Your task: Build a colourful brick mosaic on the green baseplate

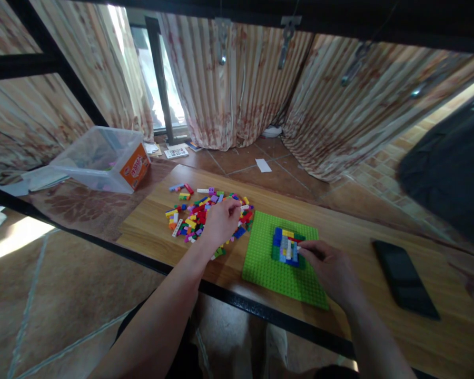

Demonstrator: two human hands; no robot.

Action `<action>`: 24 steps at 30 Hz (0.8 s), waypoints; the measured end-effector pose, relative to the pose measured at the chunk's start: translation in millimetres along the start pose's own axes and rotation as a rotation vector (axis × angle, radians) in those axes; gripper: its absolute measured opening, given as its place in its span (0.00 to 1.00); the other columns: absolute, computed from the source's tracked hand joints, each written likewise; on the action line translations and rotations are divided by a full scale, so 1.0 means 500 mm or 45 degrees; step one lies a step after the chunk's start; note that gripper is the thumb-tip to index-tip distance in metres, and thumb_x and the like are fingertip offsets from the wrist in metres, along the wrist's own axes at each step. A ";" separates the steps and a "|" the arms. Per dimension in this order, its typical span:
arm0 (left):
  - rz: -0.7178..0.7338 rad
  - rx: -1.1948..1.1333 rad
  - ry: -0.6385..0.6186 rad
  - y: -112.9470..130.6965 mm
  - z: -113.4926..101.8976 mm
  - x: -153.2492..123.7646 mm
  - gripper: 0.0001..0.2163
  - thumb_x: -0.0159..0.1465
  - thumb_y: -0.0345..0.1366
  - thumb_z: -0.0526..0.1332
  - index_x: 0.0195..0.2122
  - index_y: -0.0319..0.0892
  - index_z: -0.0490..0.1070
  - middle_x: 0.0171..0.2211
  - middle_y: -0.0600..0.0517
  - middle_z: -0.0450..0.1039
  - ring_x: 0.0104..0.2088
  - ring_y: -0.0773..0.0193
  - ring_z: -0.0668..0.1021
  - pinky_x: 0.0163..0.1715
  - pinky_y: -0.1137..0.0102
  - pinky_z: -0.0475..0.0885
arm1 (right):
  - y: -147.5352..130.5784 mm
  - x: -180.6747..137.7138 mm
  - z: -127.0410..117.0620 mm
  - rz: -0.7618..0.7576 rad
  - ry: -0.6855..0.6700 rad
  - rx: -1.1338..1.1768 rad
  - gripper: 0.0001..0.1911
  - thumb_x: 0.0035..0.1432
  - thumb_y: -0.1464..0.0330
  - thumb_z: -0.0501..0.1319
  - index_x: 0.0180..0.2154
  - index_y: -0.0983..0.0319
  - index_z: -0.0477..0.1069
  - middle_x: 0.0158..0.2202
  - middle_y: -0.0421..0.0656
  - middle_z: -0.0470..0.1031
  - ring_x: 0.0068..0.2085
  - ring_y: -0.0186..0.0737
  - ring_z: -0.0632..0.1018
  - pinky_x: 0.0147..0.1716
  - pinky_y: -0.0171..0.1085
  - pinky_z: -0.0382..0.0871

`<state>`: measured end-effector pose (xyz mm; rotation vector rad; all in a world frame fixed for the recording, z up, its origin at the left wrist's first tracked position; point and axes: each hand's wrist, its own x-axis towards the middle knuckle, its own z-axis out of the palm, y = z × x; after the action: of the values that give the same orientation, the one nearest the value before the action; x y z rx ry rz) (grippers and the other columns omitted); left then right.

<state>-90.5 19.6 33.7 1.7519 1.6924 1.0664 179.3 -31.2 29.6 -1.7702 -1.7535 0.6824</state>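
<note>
Coloured bricks (199,213) under left fingers (234,206)

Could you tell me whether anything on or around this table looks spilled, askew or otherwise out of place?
Nothing looks damaged. The loose bricks lie in an untidy heap under the left hand, and the clear plastic tub sits tilted on the floor beyond the table.
</note>
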 end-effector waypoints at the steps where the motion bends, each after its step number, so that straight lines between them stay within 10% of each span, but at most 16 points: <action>1: -0.002 0.012 -0.006 0.000 0.000 0.000 0.10 0.63 0.31 0.56 0.40 0.41 0.77 0.29 0.51 0.78 0.26 0.64 0.75 0.29 0.71 0.67 | -0.001 0.001 0.003 -0.014 0.005 -0.010 0.13 0.55 0.60 0.60 0.35 0.61 0.78 0.34 0.45 0.81 0.36 0.44 0.79 0.39 0.42 0.71; 24: 0.051 0.077 -0.012 -0.001 -0.007 -0.004 0.10 0.64 0.31 0.55 0.36 0.43 0.77 0.29 0.52 0.78 0.28 0.64 0.75 0.31 0.71 0.67 | -0.018 0.007 0.032 -0.283 0.017 -0.514 0.14 0.60 0.67 0.52 0.32 0.61 0.77 0.33 0.47 0.77 0.34 0.43 0.75 0.36 0.41 0.66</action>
<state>-93.4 17.1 34.8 1.8329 1.7071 1.0320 161.7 -27.3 24.3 -1.7804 -2.1518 0.2331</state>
